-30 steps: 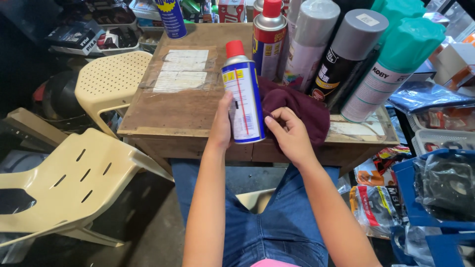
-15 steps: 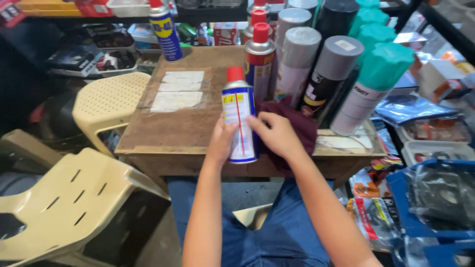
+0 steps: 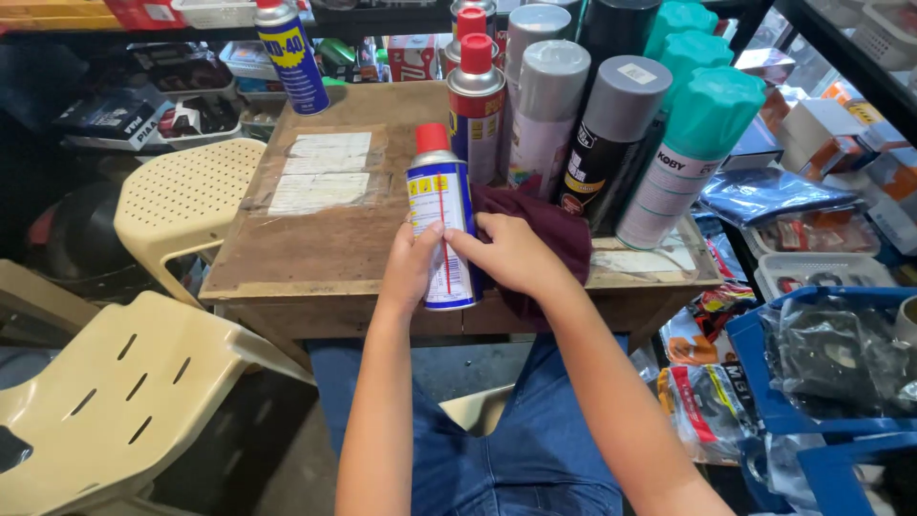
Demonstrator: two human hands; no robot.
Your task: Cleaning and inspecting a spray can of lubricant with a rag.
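Table [image 3: 315, 239]: you worked at a worn wooden table with taped paper patches on its left half; its near edge sat just in front of your knees, so anything tipped toward you could have gone over that edge.
Cans at the far right [image 3: 611, 134]: a tight cluster of tall spray cans, grey, black and teal capped, stood just behind your hands; one knock from your right wrist could have toppled several.
Maroon cloth [image 3: 544, 229]: it lay bunched under your right hand and touched the cluster, so a tug on it might have dragged a can over.
Blue spray can [image 3: 441, 225]: it stood upright near the table's near edge, red cap on, right at the lip.
Left hand [image 3: 413, 268]: your grip was closed around the can's lower left side.
Right hand [image 3: 511, 256]: fingers curled onto the can's front, resting over the cloth; I judged a slip there could have tilted the can off the edge.
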